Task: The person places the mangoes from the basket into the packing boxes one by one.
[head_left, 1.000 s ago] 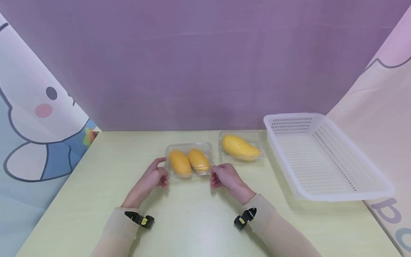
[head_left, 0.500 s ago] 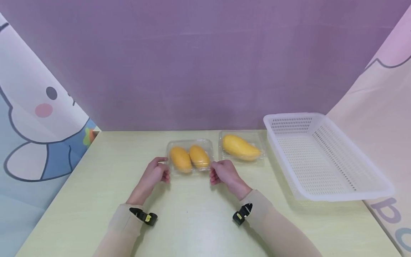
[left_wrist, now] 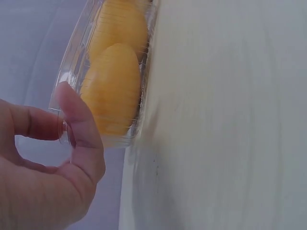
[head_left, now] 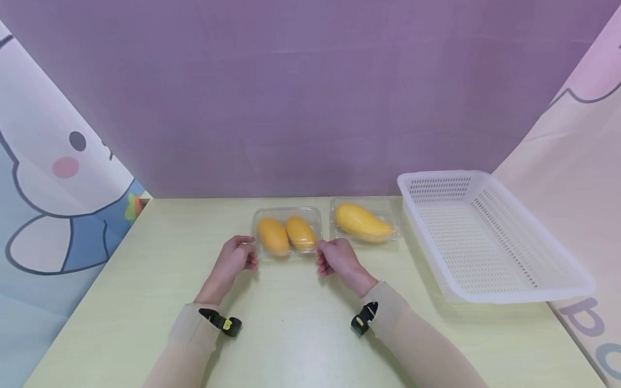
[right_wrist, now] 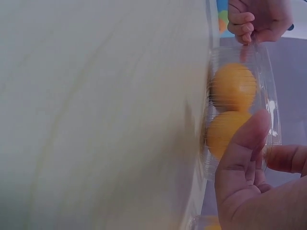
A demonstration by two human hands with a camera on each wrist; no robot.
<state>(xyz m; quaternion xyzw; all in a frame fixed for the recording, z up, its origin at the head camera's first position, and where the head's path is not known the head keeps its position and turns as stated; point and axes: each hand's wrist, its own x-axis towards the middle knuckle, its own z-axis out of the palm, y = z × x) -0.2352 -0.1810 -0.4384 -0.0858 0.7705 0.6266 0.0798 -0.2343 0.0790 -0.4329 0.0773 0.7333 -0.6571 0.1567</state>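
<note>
Two orange-yellow mangoes [head_left: 273,236] lie side by side in a clear plastic box [head_left: 286,211] near the middle of the table. My left hand [head_left: 234,260] pinches the box's left rim between thumb and index finger, seen closely in the left wrist view. On the opposite side my right hand [head_left: 342,260] pinches the rim near its front corner, as the right wrist view shows. The box appears closed, with its ribbed plastic wall in front of the fruit. Just right of it, a second clear box [head_left: 395,237] contains one longer yellow mango [head_left: 363,222].
A white perforated plastic basket [head_left: 485,297] stands on the right side of the table [head_left: 291,345], slightly over its right edge. A purple cloth wall [head_left: 310,108] rises behind the back edge. Printed curtains hang at both sides.
Both hands have moved the box with two mangoes a short way toward the back of the table, gripping it throughout. The second box and the basket have stayed in place.
</note>
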